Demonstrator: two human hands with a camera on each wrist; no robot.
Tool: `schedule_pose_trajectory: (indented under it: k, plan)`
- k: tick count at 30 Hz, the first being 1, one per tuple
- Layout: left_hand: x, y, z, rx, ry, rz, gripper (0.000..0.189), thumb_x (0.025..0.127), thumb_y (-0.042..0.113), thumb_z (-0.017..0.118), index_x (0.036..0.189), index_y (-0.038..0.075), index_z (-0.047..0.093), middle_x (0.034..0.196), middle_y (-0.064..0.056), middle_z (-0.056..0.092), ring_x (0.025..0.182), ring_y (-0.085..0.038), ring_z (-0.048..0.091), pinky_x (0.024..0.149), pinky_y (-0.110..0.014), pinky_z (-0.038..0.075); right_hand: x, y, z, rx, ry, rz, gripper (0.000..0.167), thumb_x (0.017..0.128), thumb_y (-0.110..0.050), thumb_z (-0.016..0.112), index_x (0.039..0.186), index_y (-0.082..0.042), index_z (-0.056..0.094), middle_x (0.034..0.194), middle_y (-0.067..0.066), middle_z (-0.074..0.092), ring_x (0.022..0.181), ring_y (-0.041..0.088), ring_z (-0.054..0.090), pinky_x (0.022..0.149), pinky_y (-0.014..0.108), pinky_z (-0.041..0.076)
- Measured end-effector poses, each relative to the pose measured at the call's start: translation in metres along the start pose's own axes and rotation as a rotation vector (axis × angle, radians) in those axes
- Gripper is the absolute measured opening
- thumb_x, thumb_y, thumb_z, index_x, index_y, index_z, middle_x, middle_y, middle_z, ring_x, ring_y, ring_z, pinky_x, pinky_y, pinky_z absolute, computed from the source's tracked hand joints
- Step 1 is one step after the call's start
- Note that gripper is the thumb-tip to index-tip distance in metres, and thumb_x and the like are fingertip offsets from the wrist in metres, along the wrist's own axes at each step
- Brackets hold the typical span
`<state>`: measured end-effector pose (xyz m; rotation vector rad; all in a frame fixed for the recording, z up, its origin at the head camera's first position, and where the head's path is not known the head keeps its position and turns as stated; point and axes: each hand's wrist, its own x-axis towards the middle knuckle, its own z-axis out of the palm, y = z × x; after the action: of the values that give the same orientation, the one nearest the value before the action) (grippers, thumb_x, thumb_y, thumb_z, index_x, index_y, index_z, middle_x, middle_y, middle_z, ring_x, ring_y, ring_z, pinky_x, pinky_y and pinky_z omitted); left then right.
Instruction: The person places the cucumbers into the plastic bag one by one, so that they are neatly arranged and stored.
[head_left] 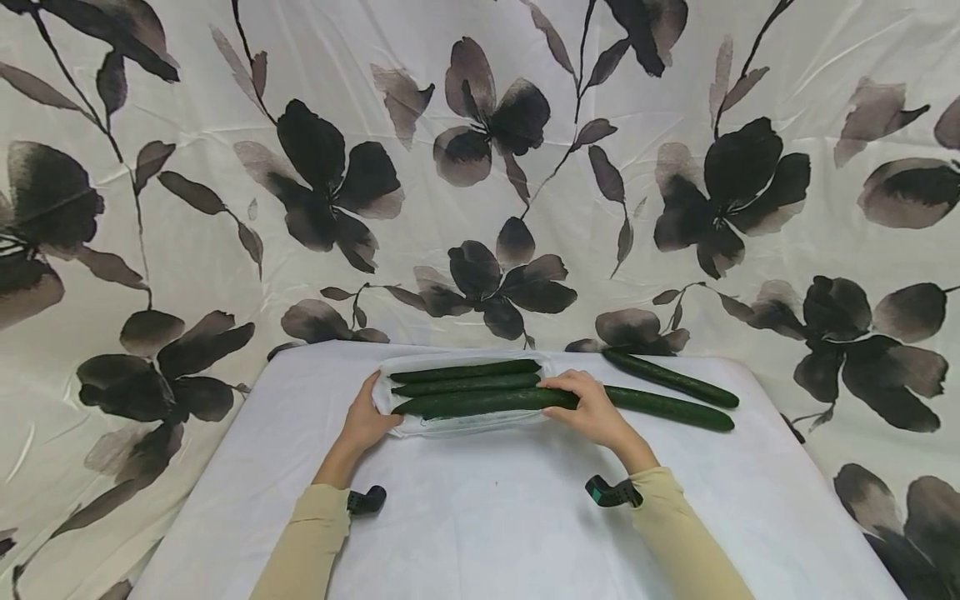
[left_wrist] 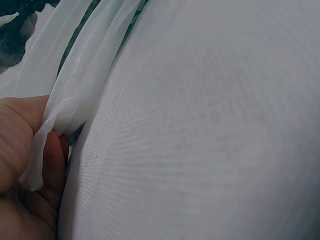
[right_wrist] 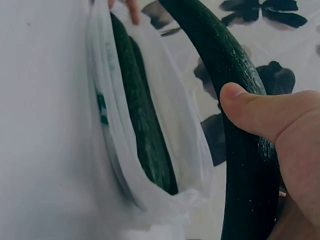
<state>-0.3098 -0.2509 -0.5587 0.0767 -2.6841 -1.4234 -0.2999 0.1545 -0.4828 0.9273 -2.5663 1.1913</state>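
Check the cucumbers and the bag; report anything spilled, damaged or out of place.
Nothing stands out: no spill or damage shows. The bag is creased, as thin film would be, its end gripped by the left hand. Two cucumbers lie inside; the right hand holds another cucumber.

Bag [left_wrist: 85, 70]: thin, translucent plastic, wrinkled. Cucumber [right_wrist: 245, 165] at the bag: glossy skin with fine bumps. Surface [head_left: 487, 508] beneath the bag: matt cloth, fine weave. Curtain [head_left: 416, 208] behind the bag: smooth fabric, slight sheen, creased in places.
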Motion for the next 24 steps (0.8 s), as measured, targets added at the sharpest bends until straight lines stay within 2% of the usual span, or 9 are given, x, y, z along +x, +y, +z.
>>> schedule_pose_trajectory:
  k: [6,13,19,24]
  plan:
    - [0.001,0.0,-0.001,0.0,0.011,0.004,0.099,0.074,0.005,0.077,0.154,0.006,0.019,0.15,-0.024,0.033,0.137,-0.044,0.029,0.109,-0.059,0.024,0.018,-0.005,0.016,-0.01,0.002,0.022,0.041,0.08,-0.017,0.081,0.12,-0.014,0.07,0.104,-0.005,0.062,0.094,0.018,0.049,0.081,0.044,0.031]
    - [-0.002,0.001,-0.002,0.013,-0.003,0.007,0.099,0.074,0.005,0.077,0.154,0.005,0.018,0.15,-0.025,0.032,0.137,-0.045,0.029,0.109,-0.059,0.025,0.033,-0.007,0.031,-0.023,-0.002,0.016,0.04,0.081,-0.018,0.08,0.12,-0.018,0.07,0.101,-0.006,0.06,0.094,0.017,0.05,0.079,0.045,0.031]
    - [0.0,-0.001,-0.001,0.018,0.004,0.013,0.099,0.074,0.004,0.078,0.153,0.005,0.019,0.15,-0.025,0.033,0.137,-0.045,0.029,0.108,-0.06,0.025,0.047,-0.008,0.044,-0.048,-0.01,0.01,0.041,0.08,-0.02,0.08,0.12,-0.018,0.07,0.104,-0.004,0.063,0.103,0.021,0.052,0.083,0.05,0.033]
    - [0.0,0.0,-0.002,0.007,0.012,0.027,0.098,0.073,0.003,0.077,0.153,0.006,0.021,0.148,-0.025,0.036,0.135,-0.044,0.033,0.108,-0.059,0.026,0.057,-0.009,0.052,-0.025,-0.029,0.015,0.041,0.081,-0.015,0.08,0.12,-0.016,0.069,0.112,0.0,0.065,0.109,0.025,0.053,0.093,0.053,0.037]
